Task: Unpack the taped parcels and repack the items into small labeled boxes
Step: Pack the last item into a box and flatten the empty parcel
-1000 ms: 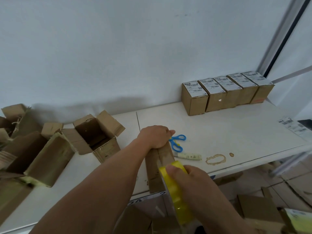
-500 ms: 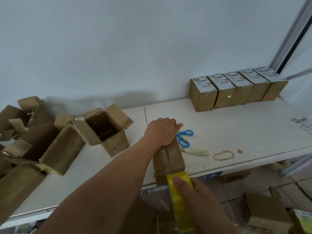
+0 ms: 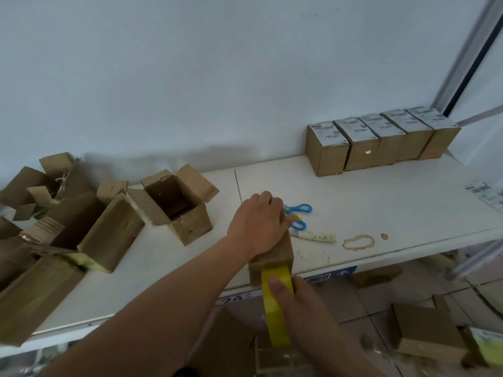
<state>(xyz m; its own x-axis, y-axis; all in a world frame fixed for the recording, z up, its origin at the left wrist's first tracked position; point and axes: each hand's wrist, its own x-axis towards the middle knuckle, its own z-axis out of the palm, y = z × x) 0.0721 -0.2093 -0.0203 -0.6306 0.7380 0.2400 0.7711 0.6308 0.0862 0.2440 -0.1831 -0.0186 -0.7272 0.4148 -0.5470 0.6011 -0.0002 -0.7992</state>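
A small brown cardboard box [image 3: 283, 254] stands at the front edge of the white table [image 3: 394, 202]. My left hand [image 3: 258, 224] lies over its top, fingers curled down over the far side. A yellow roll of tape [image 3: 276, 308] sits against the box's near face, below the table edge, and my right hand [image 3: 296, 303] grips it with the thumb on its outer face. Several closed boxes with white labels [image 3: 381, 140] stand in a row at the back right against the wall.
Blue-handled scissors [image 3: 298, 216] lie just beyond the box. An open empty carton [image 3: 177, 202] stands left of centre, with a heap of torn cartons [image 3: 60, 235] further left. Label sheets [image 3: 487, 194] lie at the right edge. More boxes [image 3: 427, 333] sit on the floor below.
The right hand has drawn the tape roll down from the box's top to its near face. The left hand has stayed on the box top. The view has shifted.
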